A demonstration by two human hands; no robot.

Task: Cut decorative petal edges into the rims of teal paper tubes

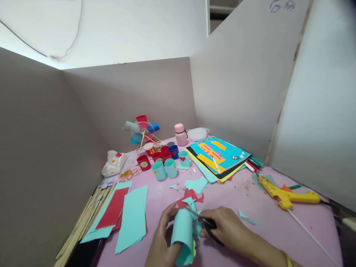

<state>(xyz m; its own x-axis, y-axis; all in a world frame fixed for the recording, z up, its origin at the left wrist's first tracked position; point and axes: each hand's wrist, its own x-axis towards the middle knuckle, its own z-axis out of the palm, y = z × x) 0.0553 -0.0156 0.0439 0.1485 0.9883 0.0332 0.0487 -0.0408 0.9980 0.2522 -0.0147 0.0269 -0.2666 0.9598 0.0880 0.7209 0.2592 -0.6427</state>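
Observation:
My left hand (pixel 164 237) grips a light-blue paper tube (pixel 183 227) near the table's front, fingers behind it and the thumb at its lower opening. A yellow-green scalloped cutout (pixel 194 252) shows on the tube's lower right side. In my right hand (pixel 222 226) is a pair of scissors (pixel 209 224) with black handles. Its blades point left across the tube's far end, where a strip of blue paper hangs. Whether the blades are fully closed is hard to tell. Red paper scraps (pixel 191 195) and blue scraps lie just beyond.
Blue paper sheets (pixel 133 215) and red strips lie left, beside wooden sticks (pixel 80 226). Several decorated paper cups (pixel 159 171) stand mid-table, with a paper-cup wheel (pixel 142 129) behind. A yellow glue gun (pixel 286 194) rests right, near coloured sheets (pixel 222 154) and a pink bottle (pixel 181 135).

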